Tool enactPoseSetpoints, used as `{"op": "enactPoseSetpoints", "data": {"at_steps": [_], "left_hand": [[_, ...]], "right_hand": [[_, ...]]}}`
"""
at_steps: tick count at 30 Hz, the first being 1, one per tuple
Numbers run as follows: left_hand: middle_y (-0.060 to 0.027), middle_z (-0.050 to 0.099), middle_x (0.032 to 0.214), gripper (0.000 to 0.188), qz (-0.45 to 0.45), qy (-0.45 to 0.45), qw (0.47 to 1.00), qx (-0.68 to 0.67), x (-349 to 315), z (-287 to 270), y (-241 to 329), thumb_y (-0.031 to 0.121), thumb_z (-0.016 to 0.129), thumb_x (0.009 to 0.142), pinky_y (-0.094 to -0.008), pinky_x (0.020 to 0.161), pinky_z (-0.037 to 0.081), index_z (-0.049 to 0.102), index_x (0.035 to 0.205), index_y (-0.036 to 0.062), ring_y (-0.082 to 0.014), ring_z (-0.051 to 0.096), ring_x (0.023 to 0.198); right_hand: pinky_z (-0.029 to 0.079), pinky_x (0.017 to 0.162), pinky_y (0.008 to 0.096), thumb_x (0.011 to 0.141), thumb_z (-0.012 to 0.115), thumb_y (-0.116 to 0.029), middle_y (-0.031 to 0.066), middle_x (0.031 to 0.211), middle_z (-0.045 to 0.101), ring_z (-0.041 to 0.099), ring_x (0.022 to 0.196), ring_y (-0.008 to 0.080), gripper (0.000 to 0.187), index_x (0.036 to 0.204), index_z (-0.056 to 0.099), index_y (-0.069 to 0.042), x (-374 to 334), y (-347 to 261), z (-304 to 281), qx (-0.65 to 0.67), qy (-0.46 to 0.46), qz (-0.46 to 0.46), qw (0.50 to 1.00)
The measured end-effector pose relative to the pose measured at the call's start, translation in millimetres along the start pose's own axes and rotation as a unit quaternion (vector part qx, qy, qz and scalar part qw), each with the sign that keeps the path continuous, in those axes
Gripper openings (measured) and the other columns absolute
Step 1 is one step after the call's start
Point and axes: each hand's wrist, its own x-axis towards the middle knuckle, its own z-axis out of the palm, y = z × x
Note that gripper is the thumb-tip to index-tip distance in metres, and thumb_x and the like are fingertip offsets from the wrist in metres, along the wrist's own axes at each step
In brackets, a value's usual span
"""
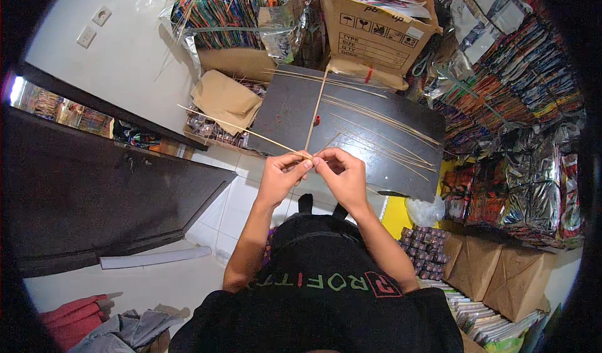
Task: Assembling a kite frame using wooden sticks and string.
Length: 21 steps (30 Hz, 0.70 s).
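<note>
Both hands (311,171) pinching stick (241,129), pointing upper-left

A pale wall (135,36) fills the far left, carrying two white switch plates (94,26). Below it a dark wooden door (94,196) swings across the left side, over a floor of white tiles (235,205). Far off, a cardboard box (373,30) stands beside stacks of colourful packets (235,8). More foil packets (527,133) pile up on the right, with brown paper bags (501,271) nearer. Crumpled cloth (106,325) lies near left. The light is even and bright.
</note>
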Motion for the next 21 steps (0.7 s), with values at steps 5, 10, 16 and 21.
{"op": "enactPoseSetpoints", "data": {"at_steps": [5, 10, 16, 21], "left_hand": [[-0.0002, 0.066, 0.084, 0.017, -0.007, 0.005, 1.000, -0.009, -3.8, -4.7, 0.3, 0.013, 0.075, 0.094, -0.0200, 0.053, 0.039, 0.076, 0.103, -0.0015, -0.0046, 0.055, 0.066], [-0.0004, 0.067, 0.080, 0.016, -0.006, 0.007, 1.000, -0.009, -7.5, -5.8, 2.0, 0.012, 0.076, 0.093, -0.0198, 0.053, 0.040, 0.076, 0.101, -0.0020, -0.0047, 0.055, 0.065], [-0.0013, 0.069, 0.083, 0.017, -0.020, 0.039, 0.999, -0.023, -14.1, -9.2, -3.4, 0.013, 0.076, 0.093, -0.0188, 0.054, 0.039, 0.077, 0.100, -0.0022, -0.0045, 0.056, 0.065], [-0.0020, 0.071, 0.085, 0.017, -0.022, 0.054, 0.998, -0.037, -18.2, -12.4, -7.0, 0.013, 0.076, 0.093, -0.0186, 0.055, 0.041, 0.077, 0.101, -0.0023, -0.0048, 0.057, 0.067]], "right_hand": [[0.056, 0.071, 0.0243, 0.093, 0.073, -0.008, 0.0039, 0.084, 0.074, 0.070, 0.076, 0.0091, 0.011, 0.097, 0.073, 0.002, -5.6, -2.0, 6.9, -0.012, 0.024, -0.021, 0.999], [0.056, 0.071, 0.0245, 0.094, 0.073, -0.009, 0.0045, 0.085, 0.074, 0.069, 0.077, 0.0091, 0.011, 0.098, 0.073, 0.002, -7.6, 1.9, 10.5, -0.020, 0.016, -0.022, 0.999], [0.055, 0.072, 0.0244, 0.094, 0.072, -0.008, 0.0042, 0.087, 0.074, 0.069, 0.078, 0.0091, 0.012, 0.100, 0.072, 0.002, -7.8, 5.7, 13.3, -0.013, -0.011, -0.014, 1.000], [0.055, 0.068, 0.0276, 0.092, 0.073, -0.013, 0.0093, 0.087, 0.076, 0.070, 0.075, 0.0117, 0.016, 0.099, 0.074, 0.001, -5.2, 11.8, 15.6, 0.020, -0.031, 0.001, 0.999]]}}
